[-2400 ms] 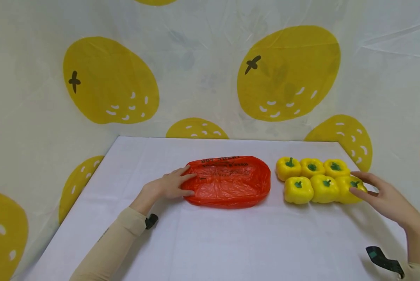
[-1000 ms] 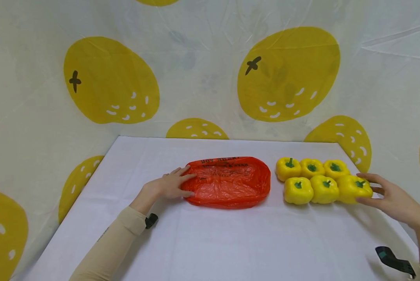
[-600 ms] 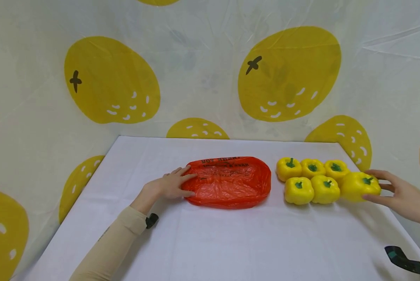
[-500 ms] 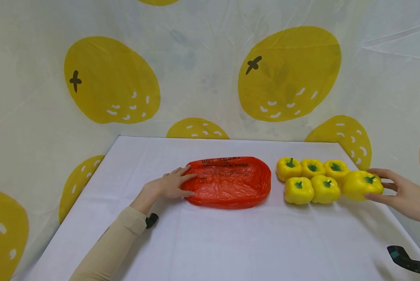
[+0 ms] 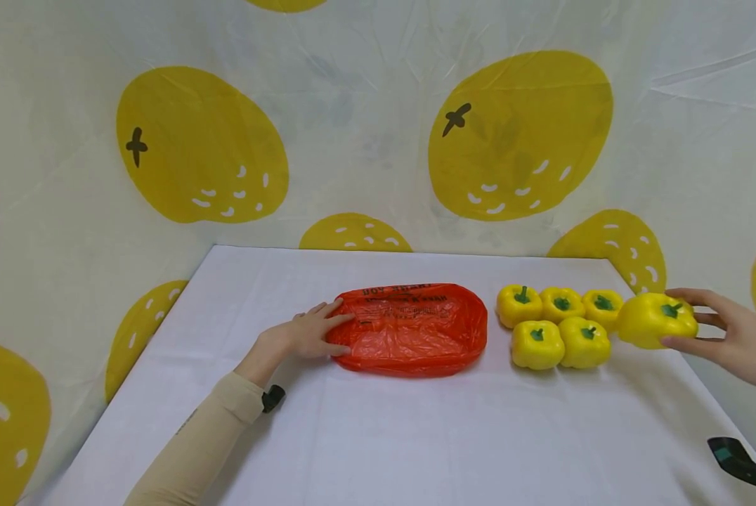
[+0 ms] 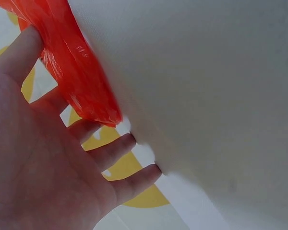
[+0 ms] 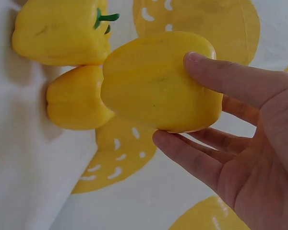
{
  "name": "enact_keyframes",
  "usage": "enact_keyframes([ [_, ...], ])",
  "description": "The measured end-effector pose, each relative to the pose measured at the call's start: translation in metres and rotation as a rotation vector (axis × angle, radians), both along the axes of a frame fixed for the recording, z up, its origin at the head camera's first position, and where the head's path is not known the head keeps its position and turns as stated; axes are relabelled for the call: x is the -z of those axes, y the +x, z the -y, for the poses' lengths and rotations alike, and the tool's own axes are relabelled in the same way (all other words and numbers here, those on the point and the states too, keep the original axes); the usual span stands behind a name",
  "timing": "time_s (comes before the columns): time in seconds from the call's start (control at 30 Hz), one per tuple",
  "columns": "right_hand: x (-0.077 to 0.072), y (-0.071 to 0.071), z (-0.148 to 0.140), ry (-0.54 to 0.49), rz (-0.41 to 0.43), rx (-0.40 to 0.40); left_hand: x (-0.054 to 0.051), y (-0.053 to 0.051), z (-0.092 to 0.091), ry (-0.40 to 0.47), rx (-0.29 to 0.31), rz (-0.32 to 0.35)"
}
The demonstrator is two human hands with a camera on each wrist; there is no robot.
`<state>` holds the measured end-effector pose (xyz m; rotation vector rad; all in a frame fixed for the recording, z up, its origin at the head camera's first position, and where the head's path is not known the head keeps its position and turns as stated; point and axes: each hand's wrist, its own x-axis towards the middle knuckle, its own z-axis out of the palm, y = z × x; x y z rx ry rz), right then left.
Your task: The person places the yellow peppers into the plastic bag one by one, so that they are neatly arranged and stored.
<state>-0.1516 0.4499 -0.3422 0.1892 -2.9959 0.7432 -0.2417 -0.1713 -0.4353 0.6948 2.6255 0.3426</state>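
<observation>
- Surface point(image 5: 390, 429): covered in smooth white cloth; it lies beneath the left hand and extends past both hands toward the rear.
- Room: a pale fabric backdrop point(image 5: 359, 133) hangs beyond the hands, printed with large yellow fruit shapes point(image 5: 194, 147), white flecks and dark stem marks.
- Left hand point(image 5: 305, 334): fingers spread and mostly straight, none wrapped round anything. Thumb lies on the near end of a red plastic bag point(image 5: 416, 330); two fingertips reach down to the cloth past its edge. Beige sleeve point(image 5: 194, 443) behind it, small black device point(image 5: 273, 398) at the wrist.
- Red plastic bag: flat on the surface, directly to the right of the left hand; black print across it, not legible.
- Right hand point(image 5: 741, 343): partly closed, thumb on one side and fingers on the other, gripping a yellow bell pepper point(image 5: 656, 322). The pepper is clear of the surface, tilted, green stem toward the palm.
- Five yellow bell peppers point(image 5: 538, 345): on the surface left of the right hand, three in the back row, two in front, set close together.
</observation>
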Motion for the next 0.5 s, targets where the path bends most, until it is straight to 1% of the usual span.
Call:
enact_keyframes([
  [0.13,-0.009,-0.003,0.006,-0.031,-0.007,-0.012,0.001,0.0,0.0,0.002,0.002,-0.003],
  [0.37,-0.022,-0.012,0.021,-0.001,0.031,-0.003,0.002,0.0,-0.001,0.004,-0.004,-0.002],
  [0.5,-0.029,-0.016,0.032,-0.001,0.014,-0.04,0.001,0.0,0.0,0.002,-0.001,-0.003],
])
